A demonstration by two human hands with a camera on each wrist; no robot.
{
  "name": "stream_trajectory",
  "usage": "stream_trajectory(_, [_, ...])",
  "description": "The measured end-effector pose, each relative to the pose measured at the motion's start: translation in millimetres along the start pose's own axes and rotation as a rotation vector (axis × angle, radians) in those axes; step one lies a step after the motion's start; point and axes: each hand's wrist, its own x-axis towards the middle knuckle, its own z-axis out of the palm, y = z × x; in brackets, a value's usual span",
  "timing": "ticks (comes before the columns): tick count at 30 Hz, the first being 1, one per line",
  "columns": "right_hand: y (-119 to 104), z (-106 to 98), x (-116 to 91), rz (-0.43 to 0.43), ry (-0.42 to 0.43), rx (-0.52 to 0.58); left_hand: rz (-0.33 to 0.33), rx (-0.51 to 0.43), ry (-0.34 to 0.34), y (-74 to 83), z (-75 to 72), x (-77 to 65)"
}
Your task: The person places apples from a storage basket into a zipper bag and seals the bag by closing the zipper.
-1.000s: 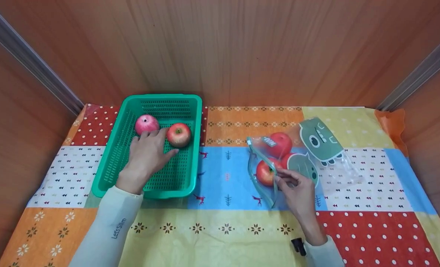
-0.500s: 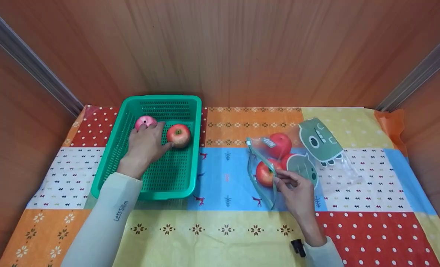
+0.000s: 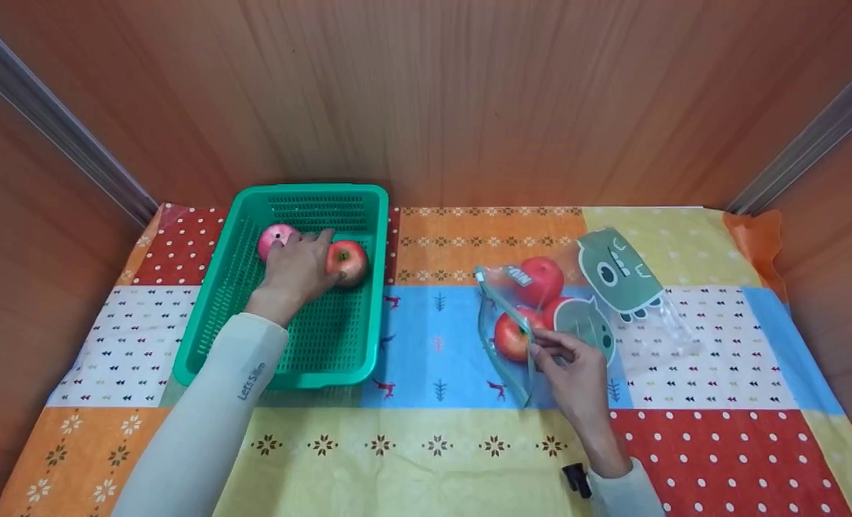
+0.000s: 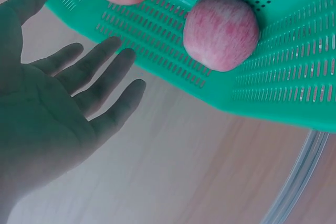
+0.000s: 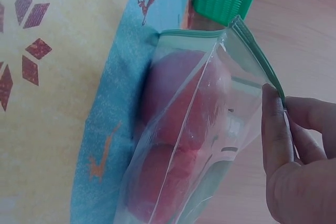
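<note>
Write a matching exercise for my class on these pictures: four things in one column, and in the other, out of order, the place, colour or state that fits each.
Column 1
1. basket
2. bag
3. left hand
4. right hand

Column 2
A. see-through, with red fruit inside
B. over the basket, fingers apart
C. pinching the bag
D. plain green, with two apples in it

Right pairs: 1-D, 2-A, 3-B, 4-C
</note>
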Motion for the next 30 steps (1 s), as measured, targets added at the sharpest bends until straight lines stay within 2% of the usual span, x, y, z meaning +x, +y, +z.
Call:
stream_trajectory(6, [2, -1, -1, -0.014, 0.0, -0.004, 0.016, 0.055, -0.01, 5.1, 12.6, 11.4])
stream_trajectory(15, [2, -2, -1, -0.02, -0.002, 0.002, -0.015, 0.105, -0.058, 6.9, 28.0, 21.2])
stream_trajectory(25, [3, 2, -2, 0.002, -0.01, -0.003, -0.04, 0.17, -0.118, 1.2, 32.5, 30.8])
stream_trajectory(30, [4, 2, -3, 0.003, -0.012, -0.025, -0.024, 0.151, -0.085, 4.2, 33.1, 36.5])
